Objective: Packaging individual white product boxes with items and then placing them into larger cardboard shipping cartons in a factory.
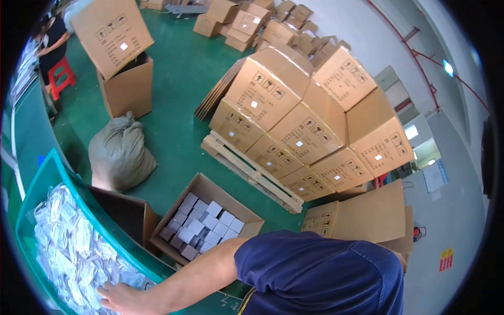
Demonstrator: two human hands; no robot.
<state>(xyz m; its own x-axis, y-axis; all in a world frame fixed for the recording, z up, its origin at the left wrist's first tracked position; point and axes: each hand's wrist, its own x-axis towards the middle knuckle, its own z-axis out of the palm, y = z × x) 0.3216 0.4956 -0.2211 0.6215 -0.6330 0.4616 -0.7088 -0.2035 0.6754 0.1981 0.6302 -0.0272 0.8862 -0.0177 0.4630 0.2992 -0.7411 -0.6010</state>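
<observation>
My right arm, in a navy short sleeve, comes in from the lower right and reaches across to the left. At its end my right hand (123, 298) lies low over a heap of small clear plastic packets (68, 236), fingers apart and palm turned down. No packet shows lifted in the fingers, and the lower edge of the picture cuts off part of the hand. What the packets contain is too blurred to tell. The heap fills a green plastic bin (107, 233) at the lower left. My left hand is not in view.
An open carton (247, 216) of small white boxes (211, 223) stands beyond my forearm. Next to it are another open carton (123, 212) and a tied grey sack (122, 152). Large cartons (291, 118) are stacked on a wooden pallet (252, 176). A person (52, 44) is near a red stool (61, 79).
</observation>
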